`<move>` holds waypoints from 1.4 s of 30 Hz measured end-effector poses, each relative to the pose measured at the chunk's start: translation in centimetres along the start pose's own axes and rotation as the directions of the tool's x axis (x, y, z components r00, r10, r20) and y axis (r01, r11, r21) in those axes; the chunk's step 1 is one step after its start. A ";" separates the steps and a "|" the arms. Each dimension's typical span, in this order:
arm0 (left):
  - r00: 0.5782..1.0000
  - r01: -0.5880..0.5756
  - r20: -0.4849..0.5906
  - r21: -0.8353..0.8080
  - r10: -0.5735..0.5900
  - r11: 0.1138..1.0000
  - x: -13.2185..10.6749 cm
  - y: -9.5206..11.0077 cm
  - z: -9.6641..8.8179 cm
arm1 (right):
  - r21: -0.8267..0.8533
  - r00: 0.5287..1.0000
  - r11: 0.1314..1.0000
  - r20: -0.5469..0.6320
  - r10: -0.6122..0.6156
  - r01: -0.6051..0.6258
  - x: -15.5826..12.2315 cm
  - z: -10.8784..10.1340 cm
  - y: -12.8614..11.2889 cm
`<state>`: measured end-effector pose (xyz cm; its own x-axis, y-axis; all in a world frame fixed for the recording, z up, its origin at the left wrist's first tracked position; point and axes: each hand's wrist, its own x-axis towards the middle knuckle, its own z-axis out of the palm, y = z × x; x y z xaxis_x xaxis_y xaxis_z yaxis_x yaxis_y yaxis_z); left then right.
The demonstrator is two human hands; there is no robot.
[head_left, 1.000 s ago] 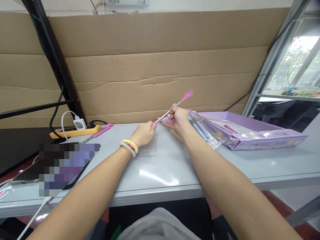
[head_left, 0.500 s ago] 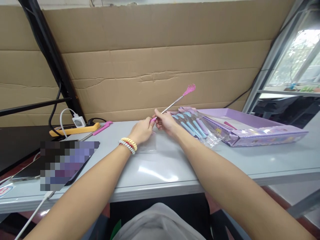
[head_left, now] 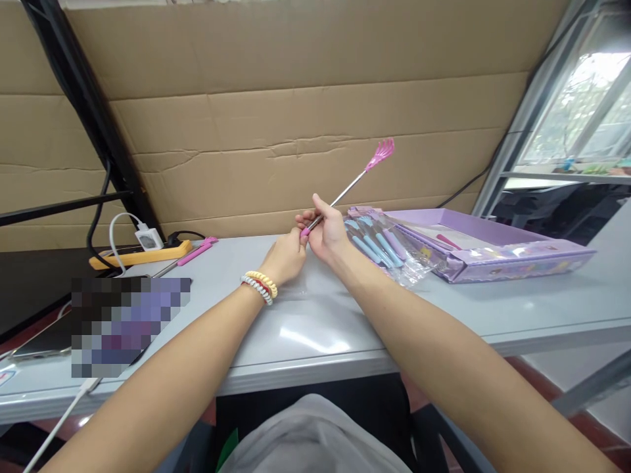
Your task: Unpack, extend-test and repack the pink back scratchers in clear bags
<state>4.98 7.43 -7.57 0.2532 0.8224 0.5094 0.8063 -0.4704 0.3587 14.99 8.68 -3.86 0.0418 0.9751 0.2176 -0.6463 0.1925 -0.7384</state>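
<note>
My left hand is closed around the pink handle of a back scratcher. Its thin metal rod slants up to the right and ends in a pink claw-shaped head. The rod passes between the raised thumb and curled fingers of my right hand, which grips it loosely just above the handle. Beneath my left hand lies a clear plastic wrapper, partly hidden. To the right of my right hand, several blue and purple handled tools rest in clear packaging.
At the right, a purple box stands on the grey table. Another pink-handled rod lies at the left beside a yellow power strip and two blurred devices. A cardboard panel rises behind the table.
The claw end of the back scratcher has risen and moved slightly right. My right hand has turned palm-up and its thumb is higher. My left hand stays on the handle.
</note>
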 end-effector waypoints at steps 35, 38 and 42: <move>0.977 -0.106 0.096 -0.564 0.192 0.819 -0.7 1.3 -1.2 | 0.061 0.987 0.997 0.148 -0.053 0.045 -0.7 -0.5 -1.9; 0.974 -0.113 0.097 -0.577 0.205 0.809 -0.6 1.0 -1.3 | 0.027 0.988 0.999 0.149 -0.035 0.031 -0.7 -0.6 -2.0; 0.981 -0.124 0.078 -0.446 0.177 0.886 -0.6 1.0 -1.0 | 0.033 0.986 0.999 0.166 -0.031 0.025 -0.8 -0.5 -1.9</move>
<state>5.12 6.16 -6.67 0.4326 0.7489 0.5020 0.4450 -0.6616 0.6035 16.53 7.63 -2.93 -0.0654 0.9370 0.3430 -0.6701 0.2135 -0.7109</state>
